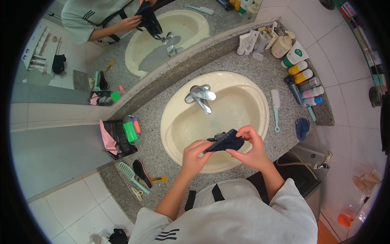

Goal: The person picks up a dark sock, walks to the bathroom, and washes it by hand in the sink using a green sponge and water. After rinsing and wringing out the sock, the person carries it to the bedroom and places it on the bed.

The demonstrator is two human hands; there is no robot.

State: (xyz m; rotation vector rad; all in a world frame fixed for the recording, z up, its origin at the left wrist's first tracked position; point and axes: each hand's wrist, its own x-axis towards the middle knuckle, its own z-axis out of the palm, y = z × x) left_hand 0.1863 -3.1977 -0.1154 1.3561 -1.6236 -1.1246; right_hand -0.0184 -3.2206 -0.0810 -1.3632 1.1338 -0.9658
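Over the front part of a cream oval sink basin (170, 122) I hold a dark navy item (228, 142), which looks like wet fabric or a shoe part. My left hand (196, 155) pinches its left end. My right hand (251, 149) grips its right end between thumb and fingers. A dark greyish part of it shows behind its upper edge; its exact kind I cannot tell. Behind it stands a chrome faucet (201, 96). A white-bristled brush with a light blue handle (276, 111) lies right of the basin, and another navy piece (302, 129) rests near the counter's right edge.
Bottles and tubes, among them a pump bottle (281, 46), line the back right of the granite counter (146, 128). At left lie a soap dish with green soap (131, 131), a black packet (117, 140), a mint hairbrush (129, 174) and a black brush (142, 173). A mirror (112, 64) rises behind.
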